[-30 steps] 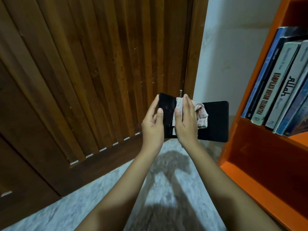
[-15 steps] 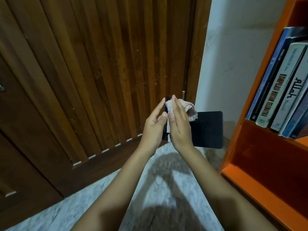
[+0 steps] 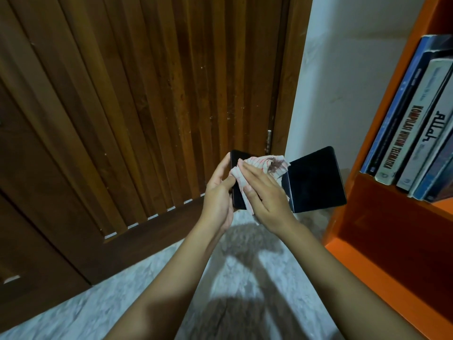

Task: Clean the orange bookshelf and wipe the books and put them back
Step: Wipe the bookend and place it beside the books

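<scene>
Two hands work a black book (image 3: 316, 180) held open above the pale floor (image 3: 245, 278): the left hand (image 3: 219, 192) grips its left cover, the right hand (image 3: 264, 192) presses a striped cloth (image 3: 264, 165) there. Since a second ago the cloth has slid leftward, suggesting wiping is underway. Beyond, more books (image 3: 416, 133) stand on the orange bookshelf (image 3: 382, 217).

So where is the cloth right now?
In the head view, just right of centre, the cloth sits under the right hand, pressed on the open black book that the left hand holds.
</scene>
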Demonstrator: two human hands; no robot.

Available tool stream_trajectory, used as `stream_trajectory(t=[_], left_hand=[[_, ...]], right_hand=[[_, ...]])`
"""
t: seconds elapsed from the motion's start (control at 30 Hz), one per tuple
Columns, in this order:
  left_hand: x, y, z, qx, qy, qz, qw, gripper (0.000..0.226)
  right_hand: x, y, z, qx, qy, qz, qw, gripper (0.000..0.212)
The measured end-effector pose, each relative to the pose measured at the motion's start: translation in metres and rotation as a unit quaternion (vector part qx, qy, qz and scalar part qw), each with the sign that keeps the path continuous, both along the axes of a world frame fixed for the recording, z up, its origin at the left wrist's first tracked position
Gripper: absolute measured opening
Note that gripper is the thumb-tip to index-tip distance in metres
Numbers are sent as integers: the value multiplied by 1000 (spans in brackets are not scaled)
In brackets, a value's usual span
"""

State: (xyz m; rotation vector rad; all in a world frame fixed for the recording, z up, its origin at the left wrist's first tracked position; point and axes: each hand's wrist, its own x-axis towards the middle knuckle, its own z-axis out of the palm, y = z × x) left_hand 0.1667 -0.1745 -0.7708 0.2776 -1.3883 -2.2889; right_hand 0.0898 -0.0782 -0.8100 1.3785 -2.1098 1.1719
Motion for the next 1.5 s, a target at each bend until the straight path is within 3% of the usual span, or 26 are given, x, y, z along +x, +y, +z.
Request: stream_trajectory(t=[0.3,0.53,0.7,0.83,0.93,1.1,1.23,1.37,1.5], left_hand=[[-1,-9,-7,31,-19,35,999,40],[-3,-12,-3,-28,-13,60,998,41],[-6,-15,14,-62,-53,49,995,42],[-6,-16,22,-120,-102,7,987,46],[-9,-15,16,-239,-147,1,960,57],[-8,-11,-2,-401,-138,44,904,61],[-5,-19,-8,-405,-86,101,905,53],[-2,-21,-6,-359,-20,96,928,48],[-2,-17,-7,-302,35,98,948,44]], right_hand=[[4,20,-50,33,68,-1,997,52],[-7,15,-48,-18,147,-62,987,47],[0,4,-35,-111,176,-99,973,42],[4,-4,-32,-159,93,-109,977,40],[8,-7,-27,-183,22,-101,978,35],[8,-1,-6,-258,-220,-42,940,32],[-6,10,4,-280,-345,-28,895,30],[-21,16,9,-314,-435,-8,844,27],[-30,12,10,-295,-458,-17,838,33]])
